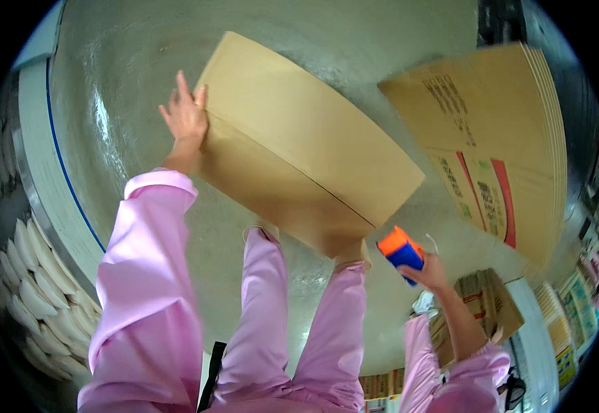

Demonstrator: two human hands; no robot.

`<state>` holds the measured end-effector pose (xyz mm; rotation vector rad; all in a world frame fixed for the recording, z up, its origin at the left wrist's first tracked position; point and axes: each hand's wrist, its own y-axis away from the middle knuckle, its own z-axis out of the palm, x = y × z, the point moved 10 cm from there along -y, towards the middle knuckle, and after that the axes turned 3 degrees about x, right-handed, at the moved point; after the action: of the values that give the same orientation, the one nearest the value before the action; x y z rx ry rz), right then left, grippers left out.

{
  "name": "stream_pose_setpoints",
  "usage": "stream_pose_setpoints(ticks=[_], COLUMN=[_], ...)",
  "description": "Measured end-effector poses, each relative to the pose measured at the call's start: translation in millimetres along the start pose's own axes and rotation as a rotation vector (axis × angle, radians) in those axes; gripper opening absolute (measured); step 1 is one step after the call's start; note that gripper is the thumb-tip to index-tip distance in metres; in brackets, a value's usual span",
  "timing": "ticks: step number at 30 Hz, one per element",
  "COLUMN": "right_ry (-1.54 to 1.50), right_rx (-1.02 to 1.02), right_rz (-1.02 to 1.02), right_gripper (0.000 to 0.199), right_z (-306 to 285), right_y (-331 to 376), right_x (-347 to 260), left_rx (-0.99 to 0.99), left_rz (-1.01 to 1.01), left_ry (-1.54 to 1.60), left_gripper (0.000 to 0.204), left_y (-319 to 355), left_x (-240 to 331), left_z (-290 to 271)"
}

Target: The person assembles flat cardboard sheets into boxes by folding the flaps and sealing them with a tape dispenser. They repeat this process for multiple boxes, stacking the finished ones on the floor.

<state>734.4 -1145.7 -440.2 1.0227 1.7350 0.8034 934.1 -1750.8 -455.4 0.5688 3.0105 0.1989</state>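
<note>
A closed brown cardboard box [306, 107] sits tilted across my view, just beyond my feet. A seam runs along it between the lighter face and the shaded one. My left hand [186, 115] lies against the box's left edge, fingers spread. To the right of the box, my right hand [429, 270] is closed around a blue and orange tape dispenser [403, 253]. The dispenser is apart from the box's near right corner. A thin pale strip curls beside it, too blurred to identify.
Flattened cartons [485, 144] lean in a stack at the right. White filled bags [41, 292] lie at the left, past a pale ledge [55, 151]. Another carton [492, 299] stands at the lower right, near another person's pink trouser leg [420, 361].
</note>
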Motion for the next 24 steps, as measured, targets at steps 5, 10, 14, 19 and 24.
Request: stream_pose_setpoints(ticks=[5, 10, 14, 19, 24], right_ry=[-0.148, -0.007, 0.072, -0.027, 0.121], right_rx=[0.011, -0.011, 0.037, 0.043, -0.02], right_rz=[-0.063, -0.096, -0.177, -0.153, 0.135], right_gripper=[0.051, 0.053, 0.054, 0.056, 0.059], right_z=[-3.3, -2.0, 2.5, 3.7, 14.5], right_y=[-14.4, -16.6, -6.3, 25.7, 23.2], right_x=[12.3, 31.5, 53.7, 101.6, 109.7], left_rx=[0.336, -0.099, -0.356, -0.522, -0.416], left_rz=[0.293, 1.159, 1.816, 2.036, 2.196], left_ry=[0.081, -0.205, 0.094, 0.107, -0.042], left_gripper=[0.062, 0.067, 0.082, 0.087, 0.082], left_y=[58.4, 287.8, 415.9, 423.1, 429.7], left_x=[67.2, 242.2, 313.7, 309.3, 308.1], left_z=[-25.6, 45.8, 19.2, 34.1, 36.7])
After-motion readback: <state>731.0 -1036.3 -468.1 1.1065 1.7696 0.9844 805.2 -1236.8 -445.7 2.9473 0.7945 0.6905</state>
